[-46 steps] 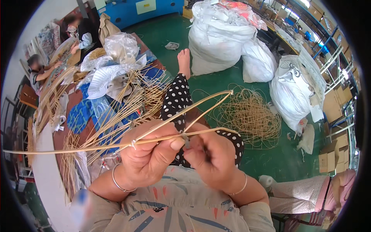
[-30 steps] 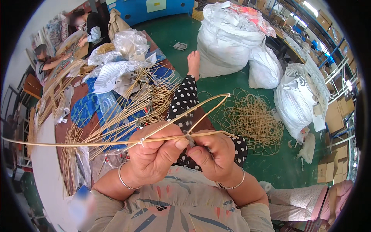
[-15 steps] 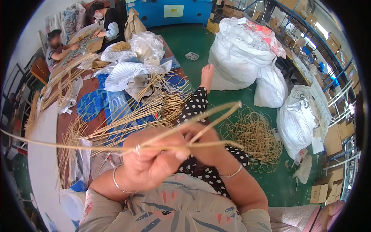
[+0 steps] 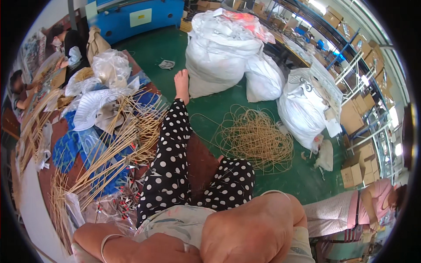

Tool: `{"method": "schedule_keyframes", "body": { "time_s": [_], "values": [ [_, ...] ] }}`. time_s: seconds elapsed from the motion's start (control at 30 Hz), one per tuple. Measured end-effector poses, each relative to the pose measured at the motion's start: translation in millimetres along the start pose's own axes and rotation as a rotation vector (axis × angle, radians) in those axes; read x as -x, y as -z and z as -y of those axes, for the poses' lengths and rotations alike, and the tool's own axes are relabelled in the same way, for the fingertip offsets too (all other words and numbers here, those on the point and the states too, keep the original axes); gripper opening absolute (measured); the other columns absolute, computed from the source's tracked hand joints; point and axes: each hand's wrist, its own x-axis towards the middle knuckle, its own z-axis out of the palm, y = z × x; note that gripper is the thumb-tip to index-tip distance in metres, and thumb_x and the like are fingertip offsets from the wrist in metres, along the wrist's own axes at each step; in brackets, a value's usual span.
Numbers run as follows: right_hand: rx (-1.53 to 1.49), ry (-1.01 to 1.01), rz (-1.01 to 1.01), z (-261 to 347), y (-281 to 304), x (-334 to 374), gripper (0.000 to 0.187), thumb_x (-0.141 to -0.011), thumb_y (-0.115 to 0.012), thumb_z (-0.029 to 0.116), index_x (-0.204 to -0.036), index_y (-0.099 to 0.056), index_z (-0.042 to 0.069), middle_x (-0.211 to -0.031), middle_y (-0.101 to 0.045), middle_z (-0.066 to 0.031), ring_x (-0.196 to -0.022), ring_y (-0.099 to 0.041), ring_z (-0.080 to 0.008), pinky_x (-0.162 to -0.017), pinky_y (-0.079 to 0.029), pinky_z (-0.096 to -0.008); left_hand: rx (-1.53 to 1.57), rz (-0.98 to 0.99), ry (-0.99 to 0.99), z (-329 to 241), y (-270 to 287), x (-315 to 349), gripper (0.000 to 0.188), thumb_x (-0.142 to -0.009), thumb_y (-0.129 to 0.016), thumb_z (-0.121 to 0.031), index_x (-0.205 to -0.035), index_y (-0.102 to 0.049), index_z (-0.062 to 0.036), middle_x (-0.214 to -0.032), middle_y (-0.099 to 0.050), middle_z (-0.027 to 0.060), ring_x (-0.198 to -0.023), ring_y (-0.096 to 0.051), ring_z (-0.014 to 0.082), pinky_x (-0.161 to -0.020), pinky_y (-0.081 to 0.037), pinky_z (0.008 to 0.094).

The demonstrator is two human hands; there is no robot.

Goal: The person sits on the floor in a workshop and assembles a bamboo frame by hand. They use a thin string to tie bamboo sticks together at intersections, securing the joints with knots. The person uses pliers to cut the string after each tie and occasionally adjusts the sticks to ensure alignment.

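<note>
Head view, at the far left: long bent canes lie along the outer edge of the counter, lengthwise, probably because they would not fit across it. Two people sit by its far left corner. Next come a blue cloth, white fan-shaped sheets and a clear bag near the far edge. Straight sticks lie slantwise over the middle, one end toward the near edge, presumably for easy reach; beside them, toward the near right corner, are small red-tipped clips.

The left hand is low before the lap, back upward, nearest the clips. One leg in dotted trousers stretches forward, perhaps to steady the seat. The right hand crosses in front of the left one's fingertips. Both sets of fingers are hidden or cut off by the lower edge, so I cannot tell whether they are spread or pinching anything; whatever they may hold is out of sight.

Farther right, a loose cane coil rests on the green floor, likely because it sprawls too widely for the counter. White sacks and cartons stand beyond.
</note>
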Motion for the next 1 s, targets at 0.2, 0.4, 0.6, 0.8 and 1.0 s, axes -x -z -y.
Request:
{"method": "schedule_keyframes", "body": {
  "time_s": [0.2,0.4,0.6,0.8,1.0],
  "values": [
    [0.894,0.223,-0.11,28.5,30.4,-10.3,0.011,-0.076,-0.058,0.009,-0.086,-0.058,0.004,-0.07,-0.058,-0.0077,-0.06,-0.055,-0.0256,-0.051,-0.042,-0.0306,0.095,0.195,-0.057,-4.5,-1.7,12.5,0.01,-0.076,-0.057,-0.011,-0.083,-0.058,-0.0029,-0.072,-0.058,0.0055,-0.053,-0.055,0.0219,-0.043,-0.041,0.0306],
    [0.543,-0.048,-0.629,-14.1,38.3,12.0,0.005,-0.067,-0.063,0.0,-0.07,-0.059,-0.002,-0.068,-0.059,-0.0123,-0.058,-0.055,-0.0202,-0.053,-0.043,-0.0279,-0.109,-0.038,0.198,-12.7,2.3,-0.9,0.011,-0.076,-0.06,-0.01,-0.084,-0.059,-0.0035,-0.07,-0.06,0.0025,-0.053,-0.055,0.0191,-0.043,-0.041,0.0279],
    [0.004,0.077,-0.875,-54.9,-4.0,20.1,0.01,-0.072,-0.065,0.003,-0.08,-0.059,-0.002,-0.067,-0.057,-0.0064,-0.058,-0.053,-0.0112,-0.049,-0.041,-0.0242,-0.173,-0.198,0.063,-8.2,-3.1,1.1,0.013,-0.073,-0.061,-0.006,-0.084,-0.059,-0.0008,-0.072,-0.059,0.007,-0.049,-0.052,0.0202,-0.041,-0.039,0.0284],
    [1.058,0.139,-0.677,-11.1,-14.3,21.2,0.025,-0.067,-0.068,0.004,-0.089,-0.058,-0.002,-0.068,-0.059,-0.0095,-0.052,-0.054,-0.0198,-0.047,-0.043,-0.0275,-0.421,-0.122,0.047,-6.4,0.4,-0.9,0.013,-0.077,-0.06,-0.012,-0.085,-0.055,-0.0033,-0.058,-0.054,0.0051,-0.043,-0.05,0.0164,-0.036,-0.034,0.0257],
    [1.142,-0.098,-0.656,22.3,-22.9,4.5,0.027,-0.069,-0.067,0.013,-0.085,-0.056,-0.006,-0.064,-0.057,-0.0087,-0.051,-0.054,-0.0181,-0.046,-0.042,-0.0284,-0.322,-0.099,0.081,-5.1,-6.9,6.1,0.022,-0.066,-0.063,-0.003,-0.087,-0.058,-0.0002,-0.064,-0.055,0.0053,-0.043,-0.047,0.0174,-0.037,-0.034,0.0268]
  ]
}}
